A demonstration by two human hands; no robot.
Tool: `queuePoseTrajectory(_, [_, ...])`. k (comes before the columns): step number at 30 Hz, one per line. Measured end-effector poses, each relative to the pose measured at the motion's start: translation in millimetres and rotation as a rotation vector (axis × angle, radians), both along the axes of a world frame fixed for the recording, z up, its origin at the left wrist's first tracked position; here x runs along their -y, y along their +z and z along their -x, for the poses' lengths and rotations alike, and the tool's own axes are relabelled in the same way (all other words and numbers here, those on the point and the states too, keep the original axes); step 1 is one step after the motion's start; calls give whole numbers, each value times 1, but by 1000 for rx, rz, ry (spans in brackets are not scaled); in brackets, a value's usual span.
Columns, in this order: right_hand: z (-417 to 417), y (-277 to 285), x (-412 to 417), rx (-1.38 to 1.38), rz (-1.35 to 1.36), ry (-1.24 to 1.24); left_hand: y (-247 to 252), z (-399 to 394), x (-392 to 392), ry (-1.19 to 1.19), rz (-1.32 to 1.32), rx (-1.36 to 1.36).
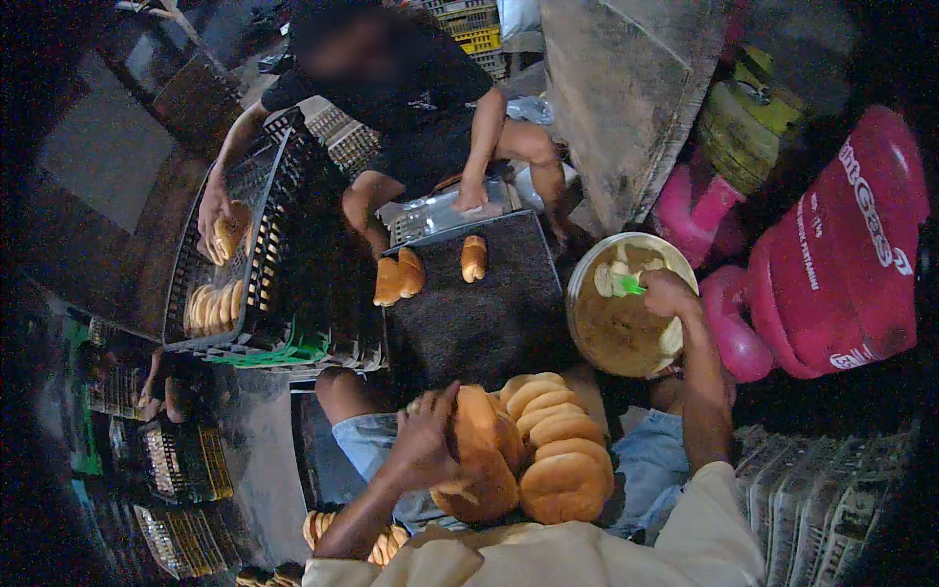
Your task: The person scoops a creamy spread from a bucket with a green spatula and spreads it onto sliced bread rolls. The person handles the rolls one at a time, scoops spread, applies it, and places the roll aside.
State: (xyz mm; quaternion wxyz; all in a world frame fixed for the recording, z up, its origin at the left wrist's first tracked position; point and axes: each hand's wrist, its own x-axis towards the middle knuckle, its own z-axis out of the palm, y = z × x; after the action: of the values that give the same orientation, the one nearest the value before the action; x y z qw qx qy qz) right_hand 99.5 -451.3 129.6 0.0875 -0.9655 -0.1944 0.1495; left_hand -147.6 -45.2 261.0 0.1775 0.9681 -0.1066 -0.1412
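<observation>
My left hand [429,440] rests with spread fingers on a large bread roll [477,469], one of a pile before my lap; whether it grips the roll I cannot tell. Beside it stands a row of round buns [561,440]. My right hand [669,293] holds a green-handled spatula or brush [627,285] inside a round tub [623,345] that contains a pale, creamy spread. Ahead of me is a dark tray or table top [469,330] with a single bread roll [474,258] and a pair of rolls [400,276] at its far left corner.
Opposite sits a person in dark clothes, one hand [220,235] holding bread over a black plastic crate [257,293], the other [471,194] on clear plastic packaging [440,213]. Pink gas cylinders [836,257] stand right of the tub. Stacked crates [814,484] are at the lower right.
</observation>
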Motion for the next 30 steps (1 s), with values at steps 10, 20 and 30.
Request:
queuePoseTrajectory(10, [60, 69, -141, 79, -836, 305, -80, -110, -11, 429, 2109, -837])
queuePoseTrajectory(20, [74, 42, -174, 588, -462, 534, -118, -120, -2, 883, 1911, -546])
queuePoseTrajectory(30, [50, 70, -125, 492, -288, 358, -168, -133, -54, 816, 2168, -384])
